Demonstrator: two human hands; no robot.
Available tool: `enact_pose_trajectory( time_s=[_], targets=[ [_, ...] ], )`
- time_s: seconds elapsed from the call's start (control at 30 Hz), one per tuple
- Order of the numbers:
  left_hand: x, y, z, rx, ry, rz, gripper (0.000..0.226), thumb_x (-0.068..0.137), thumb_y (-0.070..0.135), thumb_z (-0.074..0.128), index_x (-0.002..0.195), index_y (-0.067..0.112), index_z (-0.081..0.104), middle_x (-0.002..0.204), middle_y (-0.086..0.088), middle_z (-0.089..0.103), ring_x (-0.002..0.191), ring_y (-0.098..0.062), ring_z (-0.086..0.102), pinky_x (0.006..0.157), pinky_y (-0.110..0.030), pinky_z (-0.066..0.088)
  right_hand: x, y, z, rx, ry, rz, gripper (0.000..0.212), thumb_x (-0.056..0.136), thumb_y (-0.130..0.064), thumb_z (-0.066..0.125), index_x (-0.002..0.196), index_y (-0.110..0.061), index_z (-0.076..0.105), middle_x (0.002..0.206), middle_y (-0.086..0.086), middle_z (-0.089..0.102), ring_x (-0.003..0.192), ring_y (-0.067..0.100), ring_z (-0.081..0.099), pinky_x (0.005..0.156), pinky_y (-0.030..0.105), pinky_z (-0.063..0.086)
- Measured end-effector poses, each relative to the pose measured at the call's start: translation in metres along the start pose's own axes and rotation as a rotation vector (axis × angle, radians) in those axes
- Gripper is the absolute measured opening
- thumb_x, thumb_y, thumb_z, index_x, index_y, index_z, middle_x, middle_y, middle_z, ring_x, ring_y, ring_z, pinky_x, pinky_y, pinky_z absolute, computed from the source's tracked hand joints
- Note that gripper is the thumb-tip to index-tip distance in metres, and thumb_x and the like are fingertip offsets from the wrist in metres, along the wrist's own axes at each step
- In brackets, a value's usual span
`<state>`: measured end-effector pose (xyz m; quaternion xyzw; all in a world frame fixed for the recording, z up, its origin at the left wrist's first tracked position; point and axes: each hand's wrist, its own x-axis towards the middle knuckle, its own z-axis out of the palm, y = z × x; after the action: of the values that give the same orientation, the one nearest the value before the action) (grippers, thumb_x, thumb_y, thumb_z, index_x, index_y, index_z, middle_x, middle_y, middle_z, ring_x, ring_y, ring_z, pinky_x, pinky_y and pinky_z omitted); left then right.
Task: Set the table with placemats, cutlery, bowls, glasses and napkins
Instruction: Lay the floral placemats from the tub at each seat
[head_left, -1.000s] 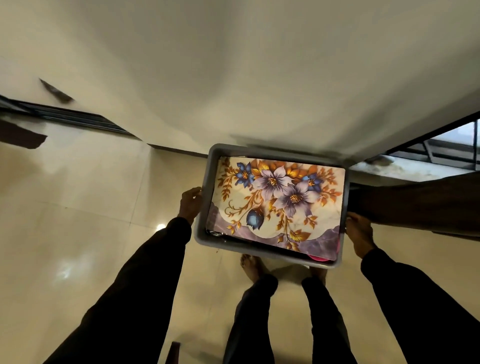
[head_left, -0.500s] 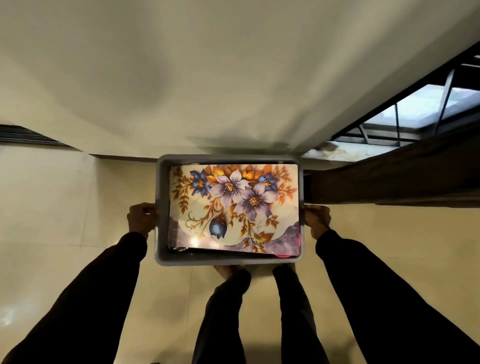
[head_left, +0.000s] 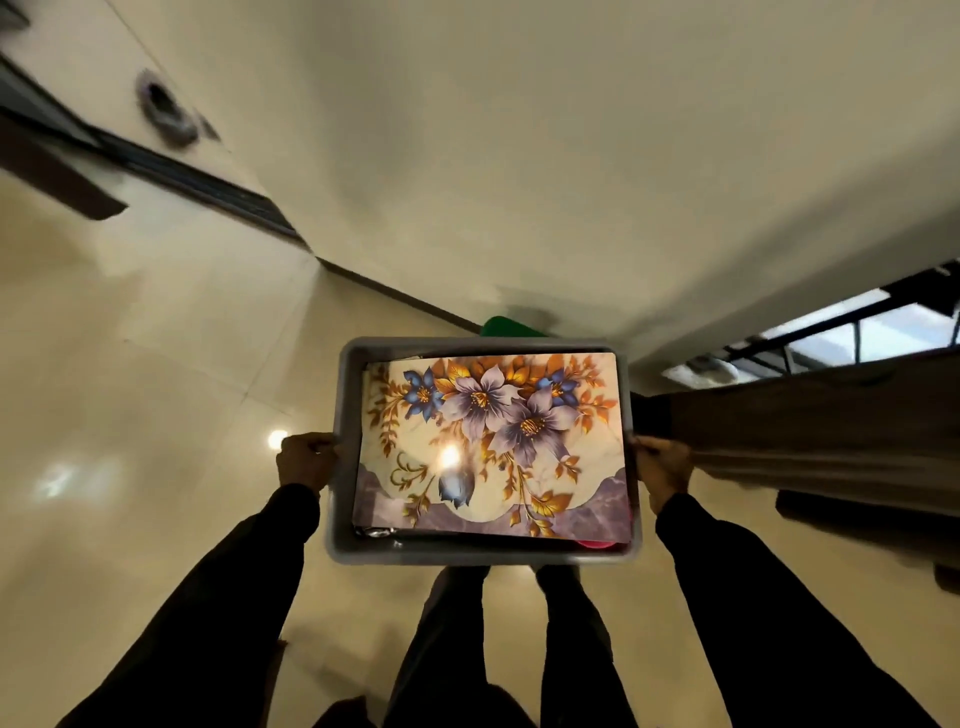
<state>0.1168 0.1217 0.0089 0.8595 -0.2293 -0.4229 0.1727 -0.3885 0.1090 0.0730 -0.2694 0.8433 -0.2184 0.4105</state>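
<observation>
Gripping the grey tub (head_left: 467, 555) by its short sides, I am curling my left hand (head_left: 306, 462) over the left rim and my right hand (head_left: 665, 467) over the right rim, holding it out in front of me. A floral placemat (head_left: 493, 441) is lying flat on top inside, covering nearly everything; something pink (head_left: 597, 544) is peeking out at the near right corner and a bit of metal (head_left: 376, 531) at the near left. Just beside my right hand a brown surface (head_left: 805, 431) is running off to the right.
</observation>
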Motion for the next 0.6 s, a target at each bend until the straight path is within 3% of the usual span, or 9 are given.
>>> enact_pose_trajectory(
  time_s=[0.13, 0.17, 0.23, 0.3, 0.33, 0.4, 0.47, 0.53, 0.6],
  targets=[
    [-0.076, -0.043, -0.051, -0.167, 0.092, -0.113, 0.021, 0.077, 0.008, 0.081, 0.099, 0.008, 0.082, 0.091, -0.016, 0.078, 0.093, -0.038, 0.074, 0.087, -0.055, 0.061, -0.030, -0.040, -0.008, -0.071, -0.118, -0.106, 0.008, 0.091, -0.004, 0.070, 0.093, 0.002, 0.074, 0.089, 0.019, 0.073, 0.069, 0.015, 0.068, 0.072, 0.028, 0.058],
    [-0.094, -0.056, -0.063, -0.213, 0.122, -0.123, 0.020, 0.078, 0.008, 0.082, 0.099, 0.007, 0.081, 0.092, -0.016, 0.078, 0.095, -0.039, 0.074, 0.088, -0.056, 0.060, -0.034, -0.045, -0.010, -0.116, -0.137, -0.134, 0.008, 0.090, -0.007, 0.073, 0.092, -0.001, 0.077, 0.088, 0.018, 0.075, 0.071, 0.018, 0.070, 0.077, 0.034, 0.061],
    [-0.140, -0.069, -0.086, -0.288, 0.184, -0.155, 0.019, 0.081, 0.004, 0.079, 0.100, 0.004, 0.081, 0.093, -0.018, 0.078, 0.096, -0.040, 0.073, 0.088, -0.057, 0.060, -0.029, -0.052, -0.007, -0.225, -0.174, -0.217, 0.005, 0.085, -0.022, 0.080, 0.085, -0.025, 0.082, 0.087, 0.011, 0.078, 0.077, 0.027, 0.073, 0.081, 0.050, 0.062],
    [-0.198, -0.080, -0.108, -0.386, 0.248, -0.193, 0.019, 0.084, -0.003, 0.075, 0.102, 0.000, 0.079, 0.090, -0.018, 0.075, 0.088, -0.038, 0.072, 0.086, -0.055, 0.061, -0.026, -0.064, 0.003, -0.273, -0.261, -0.303, 0.012, 0.084, -0.027, 0.080, 0.080, -0.038, 0.081, 0.087, 0.006, 0.078, 0.079, 0.028, 0.073, 0.080, 0.051, 0.061],
    [-0.227, -0.087, -0.117, -0.441, 0.280, -0.216, 0.020, 0.084, -0.005, 0.074, 0.103, 0.000, 0.078, 0.089, -0.018, 0.074, 0.083, -0.035, 0.070, 0.083, -0.053, 0.061, -0.050, -0.083, 0.003, -0.305, -0.312, -0.367, 0.006, 0.084, -0.025, 0.080, 0.086, -0.031, 0.081, 0.088, 0.006, 0.078, 0.078, 0.027, 0.073, 0.080, 0.049, 0.061],
    [-0.275, -0.108, -0.131, -0.531, 0.347, -0.252, 0.020, 0.084, -0.004, 0.075, 0.104, 0.000, 0.077, 0.091, -0.021, 0.074, 0.081, -0.032, 0.068, 0.077, -0.051, 0.062, -0.096, -0.121, 0.004, -0.339, -0.343, -0.480, 0.016, 0.083, -0.027, 0.082, 0.093, -0.015, 0.080, 0.088, 0.005, 0.078, 0.077, 0.025, 0.072, 0.081, 0.046, 0.061],
    [-0.328, -0.134, -0.138, -0.635, 0.413, -0.284, 0.020, 0.085, -0.001, 0.077, 0.105, -0.001, 0.077, 0.086, -0.021, 0.073, 0.075, -0.032, 0.068, 0.069, -0.045, 0.062, -0.132, -0.142, 0.007, -0.382, -0.434, -0.559, 0.021, 0.084, -0.030, 0.081, 0.094, -0.012, 0.079, 0.088, 0.004, 0.077, 0.077, 0.024, 0.070, 0.082, 0.041, 0.061],
    [-0.381, -0.157, -0.143, -0.703, 0.504, -0.316, 0.016, 0.086, -0.003, 0.076, 0.102, -0.004, 0.075, 0.076, -0.015, 0.069, 0.062, -0.027, 0.062, 0.048, -0.026, 0.055, -0.163, -0.156, 0.015, -0.427, -0.539, -0.673, 0.020, 0.085, -0.028, 0.081, 0.094, -0.010, 0.080, 0.088, 0.005, 0.077, 0.075, 0.023, 0.069, 0.079, 0.039, 0.060],
    [-0.426, -0.181, -0.147, -0.746, 0.600, -0.364, 0.013, 0.085, -0.003, 0.078, 0.097, -0.002, 0.075, 0.079, -0.014, 0.070, 0.063, -0.024, 0.061, 0.044, -0.024, 0.051, -0.190, -0.169, 0.025, -0.478, -0.611, -0.756, 0.023, 0.083, -0.030, 0.082, 0.093, -0.010, 0.081, 0.084, 0.006, 0.077, 0.074, 0.024, 0.071, 0.077, 0.042, 0.062]
  ],
)
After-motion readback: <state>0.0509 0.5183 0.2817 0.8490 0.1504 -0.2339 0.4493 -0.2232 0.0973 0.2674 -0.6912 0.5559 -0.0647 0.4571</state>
